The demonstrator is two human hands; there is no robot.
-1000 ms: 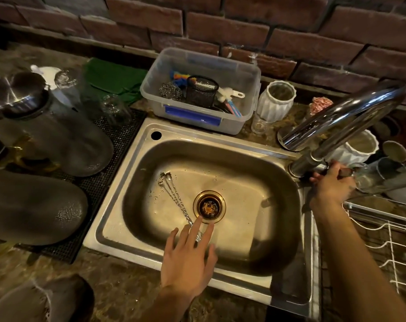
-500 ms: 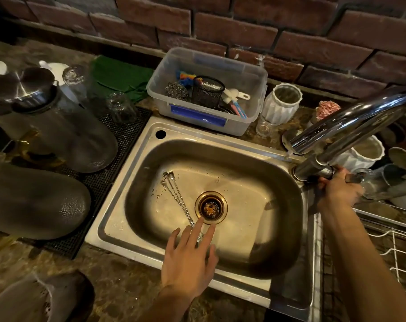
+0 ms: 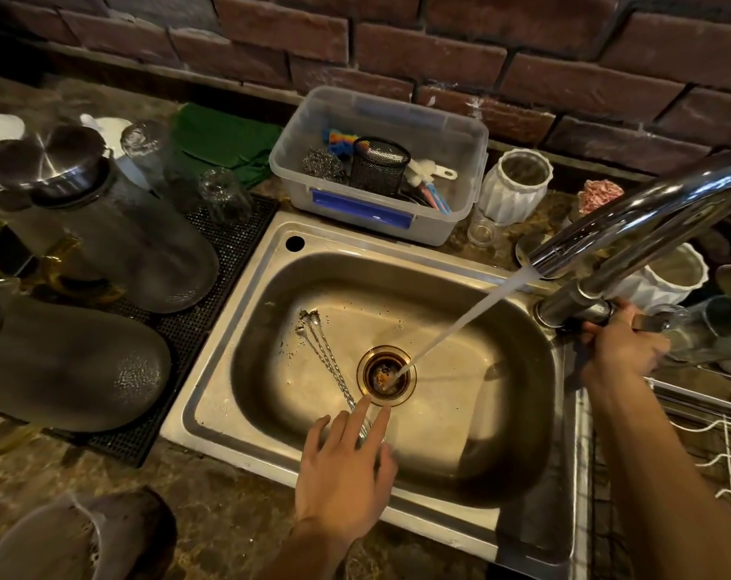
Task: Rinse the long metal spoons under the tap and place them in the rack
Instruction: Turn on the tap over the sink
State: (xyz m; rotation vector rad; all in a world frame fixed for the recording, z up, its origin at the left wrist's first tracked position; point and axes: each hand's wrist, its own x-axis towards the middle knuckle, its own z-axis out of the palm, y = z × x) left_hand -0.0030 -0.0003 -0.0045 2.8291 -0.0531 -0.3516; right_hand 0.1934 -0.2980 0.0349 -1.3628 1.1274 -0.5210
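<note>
A steel sink (image 3: 213,395) is seen from above, set into a mottled stone counter (image 3: 213,508) below a brick wall (image 3: 439,52). The long metal spoons (image 3: 326,357) are laid together on the sink floor, left of the drain (image 3: 386,376), with their small bowls pointing to the far left corner and their twisted handles running toward the near edge. How many spoons are bundled there cannot be told.

The left hand (image 3: 343,475) is held over the near end of the handles with its fingers straight and spread; nothing is gripped, and whether the fingertips touch the spoons cannot be told. The right hand (image 3: 623,349) is curled around the tap lever (image 3: 648,322) at the base of the chrome tap (image 3: 648,215), so that grip is closed on the lever. A stream of water (image 3: 464,316) is poured from the spout straight into the drain, just beside the spoons but not on them.

A white wire rack (image 3: 727,454) is visible at the right edge, beside the sink. Behind the sink, a clear plastic tub (image 3: 451,136) holding a black mesh cup (image 3: 378,165), a steel scourer (image 3: 323,163) and brushes is placed against the wall, with 2 white ribbed pots (image 3: 514,186) to its right. On the left, a black mat (image 3: 230,253) is covered with upturned glassware, and a green cloth (image 3: 217,140) is left behind it.
</note>
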